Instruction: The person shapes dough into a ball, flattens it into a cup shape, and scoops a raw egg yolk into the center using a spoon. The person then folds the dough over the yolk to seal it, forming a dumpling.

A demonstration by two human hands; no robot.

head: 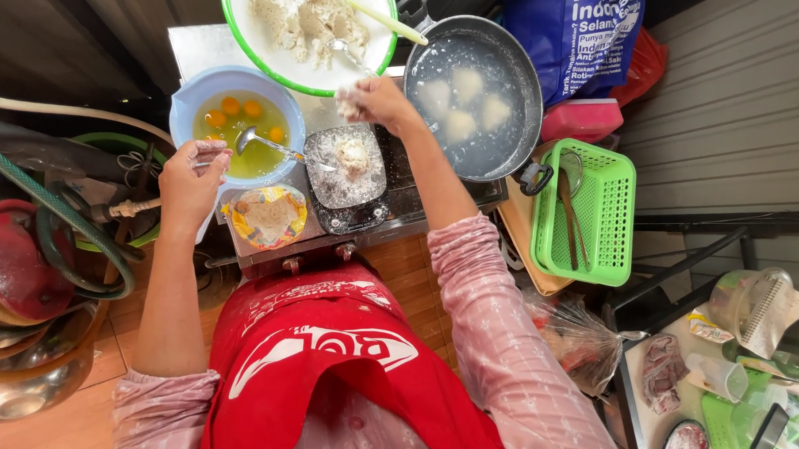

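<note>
— Two hands over the worktop [397, 207]. What has the right hand [376, 100] got?

— A small floury lump of dough [349, 103], pinched between its fingertips. The grip is closed on it, up by the near rim of the green-rimmed bowl [274, 62], just above the scale.

— A scale?

— A small dark kitchen scale [346, 175], its plate dusted white, with another dough piece [354, 153] lying in the middle.

— And the left hand [190, 183]?

— It rests against the near edge of the pale blue bowl [202, 91], fingers curled and floury. I cannot tell whether it holds anything. The bowl has raw eggs [240, 128] in it, several yolks showing, and a metal spoon [280, 148] lies across the rim with its handle reaching towards the scale.

— What is in the green-rimmed bowl?

— A crumbly pale dough mass [302, 20], a light-coloured spatula [382, 19] and a second spoon.

— Anything to the right?

— A dark pan [509, 61] of cloudy water with four pale dumplings [464, 98] floating in it. Beyond that sits a green plastic basket [604, 210] holding a ladle.

— And in front of the person?

— A small yellow-edged dish [267, 215] of brownish powder, just beside the scale. The person wears a red apron [325, 378] over pink sleeves.
</note>
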